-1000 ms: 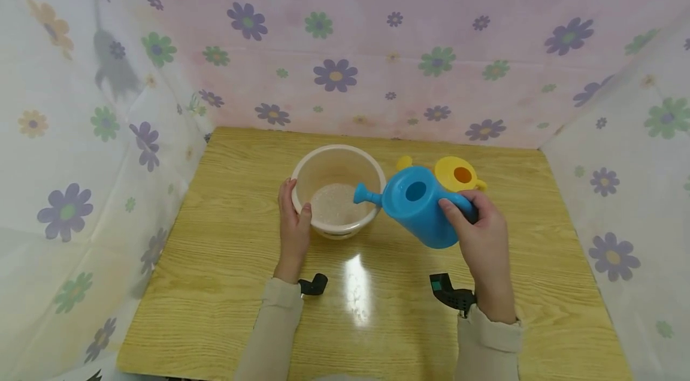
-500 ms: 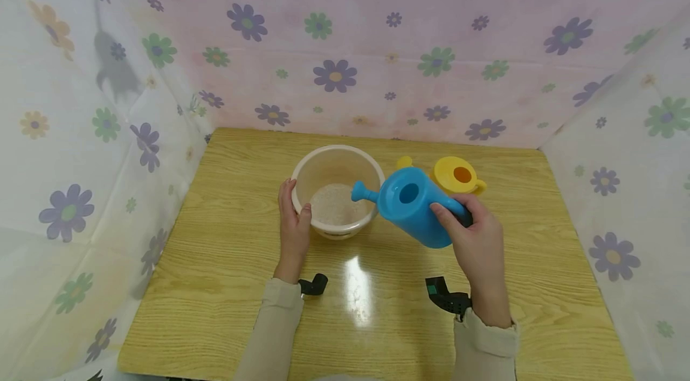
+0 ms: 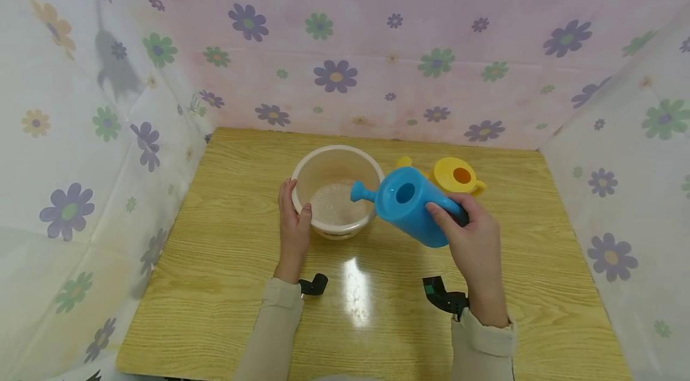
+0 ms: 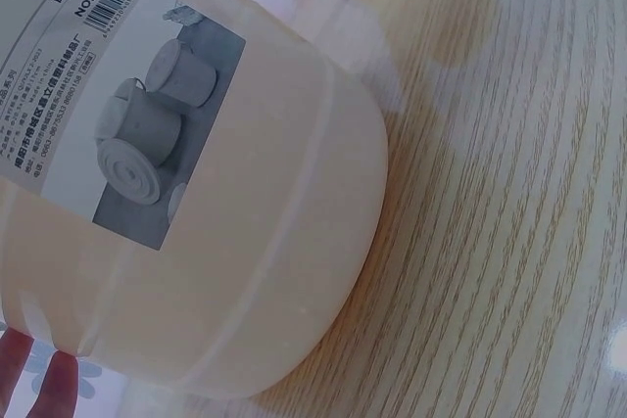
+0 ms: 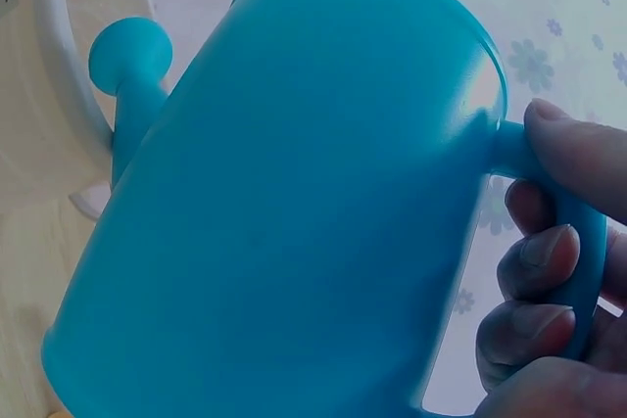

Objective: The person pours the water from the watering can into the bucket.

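Observation:
A cream plastic bucket stands on the table with its mouth up. My left hand grips its left rim, the thumb over the edge and the fingers along the outer wall. A printed label shows on the bucket's side in the left wrist view. My right hand holds a blue watering can by its handle, fingers curled round it. The can tilts left, and its spout head overlaps the inside of the bucket past the right rim. The bucket's bottom looks pale and speckled.
Behind the blue can stands a yellow watering can, partly hidden by it. The wood-grain table is bordered by flowered cloth at the back and both sides. Black wrist mounts stick out inward from both wrists.
My right hand has shifted a little left with the blue watering can, bringing the spout head further over the bucket and tilting the can slightly more. The left hand and bucket have stayed put.

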`<state>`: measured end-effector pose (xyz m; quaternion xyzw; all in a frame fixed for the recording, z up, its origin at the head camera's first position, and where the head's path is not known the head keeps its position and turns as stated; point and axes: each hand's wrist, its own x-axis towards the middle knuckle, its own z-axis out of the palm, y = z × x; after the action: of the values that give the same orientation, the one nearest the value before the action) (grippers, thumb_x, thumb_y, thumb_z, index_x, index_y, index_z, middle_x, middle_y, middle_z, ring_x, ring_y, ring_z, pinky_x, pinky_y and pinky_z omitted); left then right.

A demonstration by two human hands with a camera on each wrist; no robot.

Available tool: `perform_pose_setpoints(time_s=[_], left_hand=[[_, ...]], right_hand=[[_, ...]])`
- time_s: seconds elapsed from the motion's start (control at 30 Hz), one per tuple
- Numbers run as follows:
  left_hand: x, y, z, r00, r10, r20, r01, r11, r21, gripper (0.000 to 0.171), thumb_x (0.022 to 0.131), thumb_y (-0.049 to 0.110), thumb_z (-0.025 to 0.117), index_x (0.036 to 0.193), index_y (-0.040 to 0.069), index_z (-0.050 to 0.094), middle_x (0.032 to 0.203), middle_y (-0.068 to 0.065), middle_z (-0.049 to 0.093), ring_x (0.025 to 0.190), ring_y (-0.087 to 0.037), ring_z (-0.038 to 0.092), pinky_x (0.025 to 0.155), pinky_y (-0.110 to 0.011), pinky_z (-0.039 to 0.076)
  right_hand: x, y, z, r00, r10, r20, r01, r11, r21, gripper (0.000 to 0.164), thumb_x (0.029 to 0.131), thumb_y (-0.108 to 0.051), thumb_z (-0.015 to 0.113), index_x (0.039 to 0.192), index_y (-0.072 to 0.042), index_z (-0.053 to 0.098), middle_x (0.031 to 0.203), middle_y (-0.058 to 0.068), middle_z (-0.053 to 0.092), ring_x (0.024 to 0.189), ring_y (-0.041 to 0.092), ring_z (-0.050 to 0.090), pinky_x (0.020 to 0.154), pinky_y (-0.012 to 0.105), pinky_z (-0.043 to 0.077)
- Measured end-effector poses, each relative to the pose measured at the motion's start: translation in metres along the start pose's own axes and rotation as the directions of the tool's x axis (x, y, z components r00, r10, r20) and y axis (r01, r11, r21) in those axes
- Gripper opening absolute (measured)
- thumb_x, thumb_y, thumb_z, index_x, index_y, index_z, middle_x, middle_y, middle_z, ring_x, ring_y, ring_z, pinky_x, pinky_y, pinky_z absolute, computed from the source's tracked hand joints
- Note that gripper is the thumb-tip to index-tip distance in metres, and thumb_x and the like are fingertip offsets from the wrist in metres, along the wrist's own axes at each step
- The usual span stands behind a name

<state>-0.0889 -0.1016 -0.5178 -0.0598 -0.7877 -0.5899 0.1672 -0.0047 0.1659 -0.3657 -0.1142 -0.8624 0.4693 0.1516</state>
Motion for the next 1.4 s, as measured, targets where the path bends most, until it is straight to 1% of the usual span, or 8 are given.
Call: perform_pose_setpoints(time_s=[0.2, 0.3, 0.47, 0.67, 0.9, 1.03, 1.27, 1.4], left_hand=[[-0.001, 0.028, -0.005, 1.000, 0.002, 0.000, -0.002, 0.999, -0.040, 0.052, 0.085, 0.010, 0.045, 0.134, 0.004, 0.030, 0.143, -0.013, 0.017, 0.128, -0.029, 0.022, 0.095, -0.053, 0.028], [-0.001, 0.037, -0.006, 1.000, -0.017, 0.004, 0.018, 0.999, -0.036, 0.051, 0.085, 0.009, 0.044, 0.134, 0.004, 0.030, 0.143, -0.012, 0.017, 0.129, -0.028, 0.021, 0.096, -0.052, 0.028], [-0.002, 0.038, -0.006, 1.000, -0.021, 0.006, 0.021, 0.999, -0.037, 0.051, 0.085, 0.008, 0.044, 0.134, 0.003, 0.030, 0.143, -0.011, 0.017, 0.129, -0.027, 0.022, 0.096, -0.051, 0.027], [-0.001, 0.036, -0.006, 1.000, -0.010, -0.001, 0.010, 0.999, -0.038, 0.051, 0.085, 0.009, 0.044, 0.134, 0.001, 0.031, 0.143, -0.016, 0.018, 0.128, -0.029, 0.022, 0.096, -0.052, 0.027], [-0.002, 0.037, -0.007, 1.000, -0.018, -0.005, 0.018, 0.999, -0.035, 0.051, 0.085, 0.006, 0.044, 0.134, 0.001, 0.030, 0.143, -0.012, 0.017, 0.128, -0.029, 0.023, 0.096, -0.052, 0.028], [-0.002, 0.036, -0.007, 1.000, -0.008, -0.002, 0.008, 0.999, -0.035, 0.051, 0.085, 0.008, 0.044, 0.134, 0.001, 0.030, 0.143, -0.017, 0.018, 0.128, -0.030, 0.023, 0.096, -0.052, 0.027], [-0.001, 0.038, -0.007, 1.000, 0.010, 0.000, -0.010, 0.999, -0.045, 0.051, 0.085, 0.007, 0.045, 0.133, -0.002, 0.031, 0.142, -0.017, 0.019, 0.127, -0.031, 0.024, 0.095, -0.052, 0.028], [-0.001, 0.039, -0.006, 1.000, 0.006, 0.007, -0.006, 0.999, -0.045, 0.051, 0.085, 0.007, 0.045, 0.133, -0.001, 0.031, 0.142, -0.016, 0.018, 0.127, -0.031, 0.023, 0.096, -0.052, 0.028]], right_hand=[[0.001, 0.000, 0.000, 1.000, 0.003, 0.004, -0.003, 1.000, -0.010, 0.040, 0.076, -0.039, 0.066, 0.101, -0.008, 0.061, 0.100, 0.008, 0.062, 0.091, 0.025, 0.056, 0.080, 0.051, 0.043], [0.001, -0.001, 0.000, 1.000, 0.006, 0.009, -0.005, 1.000, -0.018, 0.042, 0.076, -0.040, 0.066, 0.102, -0.008, 0.061, 0.101, 0.009, 0.061, 0.092, 0.027, 0.056, 0.080, 0.052, 0.043], [0.001, -0.002, 0.000, 1.000, 0.002, 0.014, -0.001, 1.000, -0.026, 0.043, 0.077, -0.040, 0.065, 0.103, -0.007, 0.061, 0.101, 0.010, 0.061, 0.092, 0.028, 0.056, 0.080, 0.052, 0.043], [0.001, -0.003, 0.001, 1.000, 0.008, 0.016, -0.008, 1.000, -0.008, 0.042, 0.077, -0.039, 0.066, 0.103, -0.006, 0.061, 0.101, 0.010, 0.061, 0.093, 0.028, 0.056, 0.081, 0.052, 0.042], [0.001, -0.002, 0.002, 1.000, 0.008, 0.015, -0.008, 1.000, -0.005, 0.041, 0.077, -0.039, 0.066, 0.102, -0.006, 0.061, 0.101, 0.010, 0.061, 0.093, 0.028, 0.056, 0.081, 0.053, 0.042], [0.000, -0.003, 0.002, 1.000, 0.002, 0.013, -0.002, 1.000, -0.013, 0.042, 0.077, -0.039, 0.065, 0.102, -0.006, 0.061, 0.101, 0.010, 0.061, 0.093, 0.028, 0.056, 0.081, 0.053, 0.042], [0.000, -0.004, 0.002, 1.000, 0.002, 0.019, -0.002, 1.000, -0.015, 0.042, 0.077, -0.040, 0.065, 0.102, -0.006, 0.061, 0.101, 0.010, 0.061, 0.093, 0.028, 0.056, 0.080, 0.053, 0.042], [0.000, -0.004, 0.002, 1.000, 0.001, 0.019, -0.001, 1.000, -0.009, 0.042, 0.077, -0.039, 0.065, 0.102, -0.006, 0.061, 0.101, 0.010, 0.061, 0.093, 0.028, 0.056, 0.081, 0.053, 0.042]])
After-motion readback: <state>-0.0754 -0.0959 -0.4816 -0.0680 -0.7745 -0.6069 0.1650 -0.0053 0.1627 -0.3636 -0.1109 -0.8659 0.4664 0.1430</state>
